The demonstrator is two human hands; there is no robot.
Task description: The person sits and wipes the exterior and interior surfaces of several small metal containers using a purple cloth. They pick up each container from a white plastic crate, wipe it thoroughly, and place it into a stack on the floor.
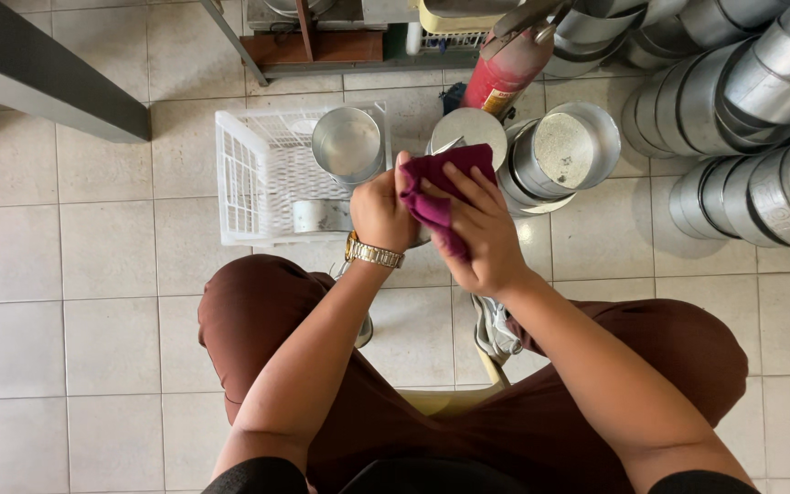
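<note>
Gripping a round metal tin (pixel 464 135) between both hands, I sit low with my knees spread so the work stays over the tiled floor (pixel 102 274). My left hand (pixel 380 212), wearing a gold wristwatch (pixel 374 253), is closed around the tin's near side to steady it; most of the tin is hidden behind my hands, with only its pale upper face showing at twelve o'clock from my knuckles. My right hand (pixel 479 229) presses a maroon cloth (pixel 439 187) flat against the tin, fingers spread, evidently for wiping contact. The two hands are together, touching at the cloth. At eleven o'clock stands a white plastic crate (pixel 258 174) holding one upright tin (pixel 347 143) and a smaller round item, kept within easy left-hand reach. At one o'clock lies a tin on its side (pixel 564 151), mouth toward me, and further tins are stacked in rows at two o'clock (pixel 742 119). A red cylinder (pixel 503 69), apparently an extinguisher, stands just beyond at twelve o'clock.
</note>
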